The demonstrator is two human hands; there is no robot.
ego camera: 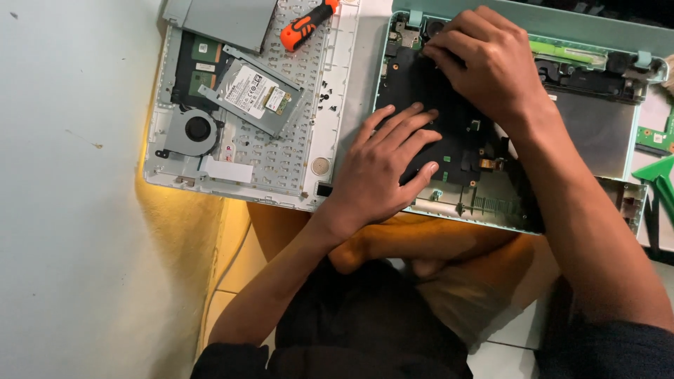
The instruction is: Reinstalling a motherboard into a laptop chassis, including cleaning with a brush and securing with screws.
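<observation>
An opened mint-green laptop base (pixel 604 38) lies in front of me with a black motherboard (pixel 460 151) inside. My left hand (pixel 382 168) rests flat on the board's near left part, fingers spread and pressing down. My right hand (pixel 491 63) is curled over the board's far left corner near the hinge, fingertips pinching at something I cannot make out. Both forearms reach over my crossed legs.
To the left lies a white keyboard cover (pixel 337 91) turned over, carrying a hard drive in its bracket (pixel 254 95), a round cooling fan (pixel 196 130), a grey optical drive (pixel 225 17), loose screws and an orange-handled screwdriver (pixel 305 27). A green pry tool (pixel 656 175) and a small green circuit board (pixel 656 137) sit at the right edge.
</observation>
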